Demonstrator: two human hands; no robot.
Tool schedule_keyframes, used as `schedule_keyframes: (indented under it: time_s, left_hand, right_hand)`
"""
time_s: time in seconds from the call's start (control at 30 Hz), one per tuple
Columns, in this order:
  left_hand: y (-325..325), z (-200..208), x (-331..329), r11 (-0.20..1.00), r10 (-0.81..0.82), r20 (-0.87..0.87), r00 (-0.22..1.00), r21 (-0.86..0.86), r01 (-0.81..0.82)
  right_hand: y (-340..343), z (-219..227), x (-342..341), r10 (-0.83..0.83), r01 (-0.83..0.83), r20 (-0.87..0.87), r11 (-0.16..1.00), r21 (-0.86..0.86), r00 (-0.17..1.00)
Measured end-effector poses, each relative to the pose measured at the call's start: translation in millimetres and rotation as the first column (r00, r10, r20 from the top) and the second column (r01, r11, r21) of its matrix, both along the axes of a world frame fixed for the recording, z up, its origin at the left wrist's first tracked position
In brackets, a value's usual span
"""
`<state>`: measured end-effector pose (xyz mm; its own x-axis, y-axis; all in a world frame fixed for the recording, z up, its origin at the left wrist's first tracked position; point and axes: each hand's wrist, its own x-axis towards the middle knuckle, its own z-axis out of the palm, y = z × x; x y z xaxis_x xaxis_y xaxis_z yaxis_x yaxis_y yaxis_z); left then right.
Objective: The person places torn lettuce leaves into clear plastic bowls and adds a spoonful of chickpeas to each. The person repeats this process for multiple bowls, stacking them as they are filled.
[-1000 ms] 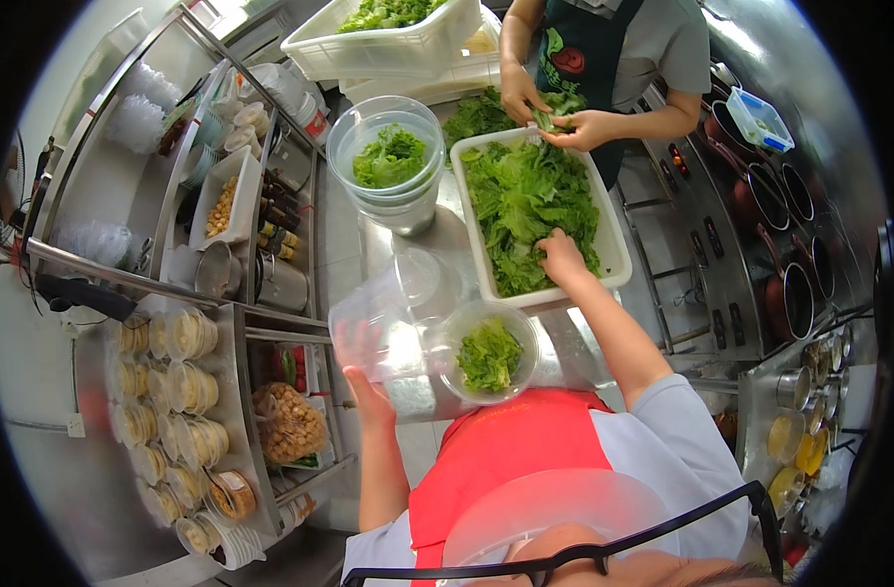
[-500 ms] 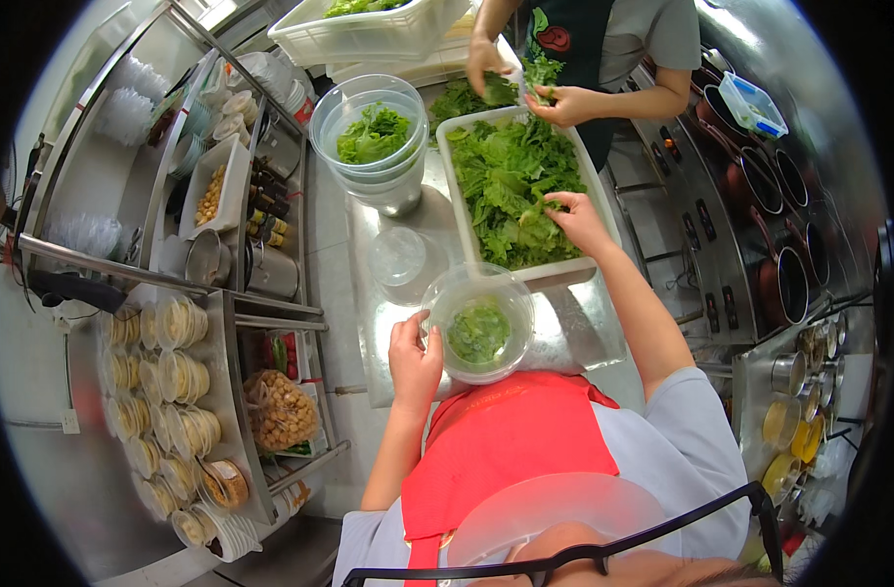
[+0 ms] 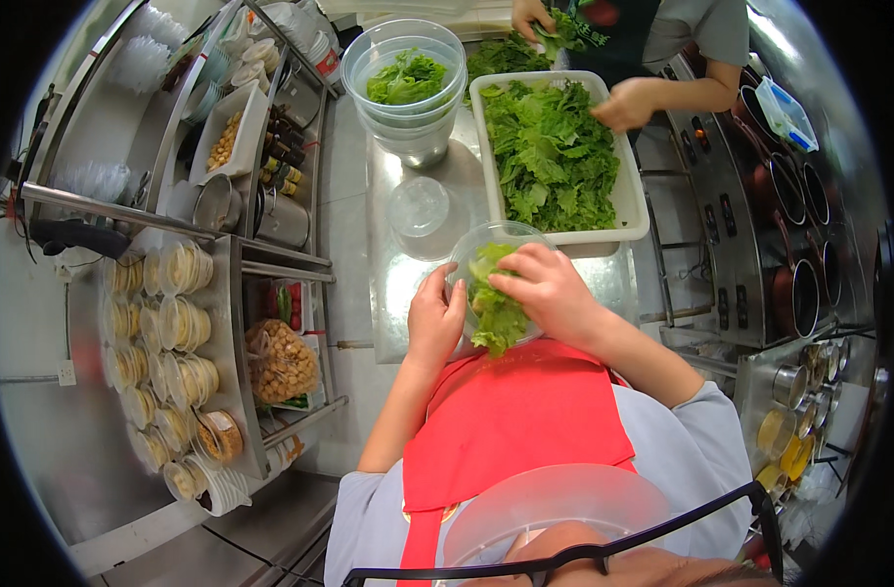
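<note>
Lettuce [image 3: 497, 319] runs far-to-near over the clear tub [image 3: 503, 231], my right hand [image 3: 550, 293] clamped on it from the tub's right; my left hand [image 3: 436, 321] touches the tub's left wall, grip unclear.

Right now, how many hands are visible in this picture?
4. The left hand is at the clear tub; the right hand holds leafy greens there. Farther away, a co-worker has one hand next to more greens and the other hand, blurred, near the white tray.

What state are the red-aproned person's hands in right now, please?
Left hand: against the clear bowl; grip cannot be told.
Right hand: closed on lettuce.
</note>
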<state>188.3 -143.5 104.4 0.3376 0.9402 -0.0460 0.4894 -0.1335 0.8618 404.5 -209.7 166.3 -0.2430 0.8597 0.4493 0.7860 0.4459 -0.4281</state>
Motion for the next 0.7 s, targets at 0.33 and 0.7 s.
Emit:
schedule_keyframes:
  time_s: [0.33,0.7]
  left_hand:
    - [1,-10,-9,0.999,-0.042,0.039,0.998,-0.007,0.042]
    - [1,-6,-12,0.997,-0.065,0.004,0.998,-0.039,0.066]
  right_hand:
    - [2,11,20,-0.209,0.063,-0.574,0.963,-0.263,0.792]
    - [17,-31,9,-0.137,0.039,-0.209,0.908,-0.416,0.968]
